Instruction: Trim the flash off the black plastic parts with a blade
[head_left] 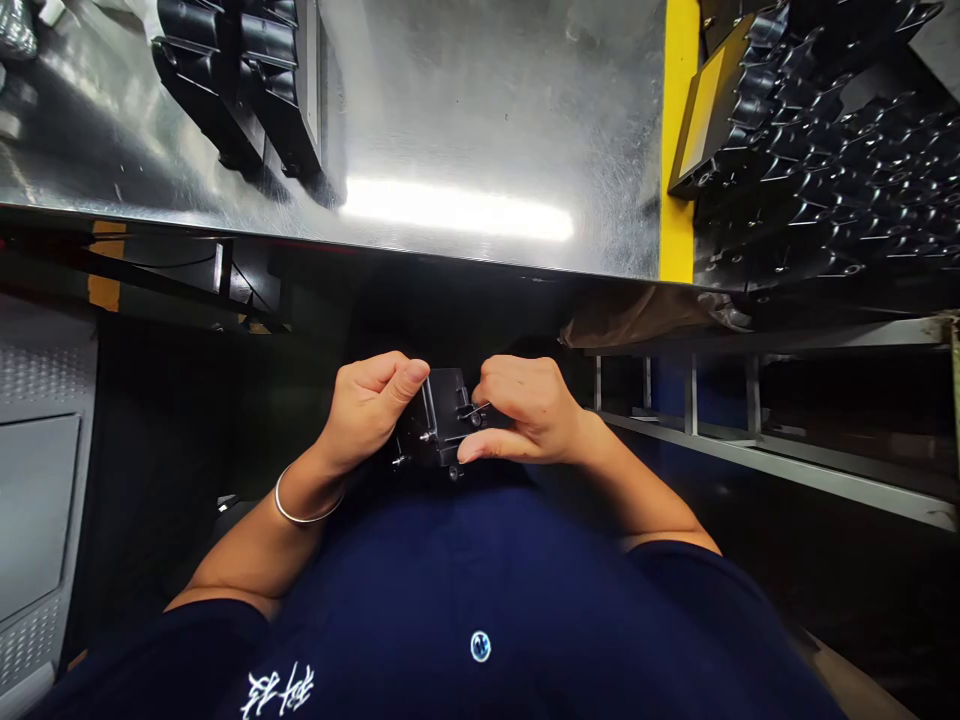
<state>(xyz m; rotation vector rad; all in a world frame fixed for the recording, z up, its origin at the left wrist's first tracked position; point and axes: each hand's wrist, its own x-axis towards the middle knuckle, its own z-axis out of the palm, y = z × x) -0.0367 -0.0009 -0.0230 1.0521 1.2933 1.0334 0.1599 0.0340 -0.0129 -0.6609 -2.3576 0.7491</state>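
Between my two hands, close in front of my body and below the table edge, is a black molded plastic part (448, 400) with small round bosses and shiny pins along its near side. My left hand (371, 405) is closed around its left side, thumb pressed on top. At the right side, my right hand (525, 410) grips the part with curled fingers at the upper corner and the thumb at the lower edge. The fingers hide both ends of the part.
A metal table (480, 110) spans the far side. Two long black plastic parts (277, 90) stand at its left. Beyond a yellow strip (676, 230) lie many black molded parts (847, 170). A metal rack frame (795, 460) is at right, a grey cabinet (37, 510) at left.
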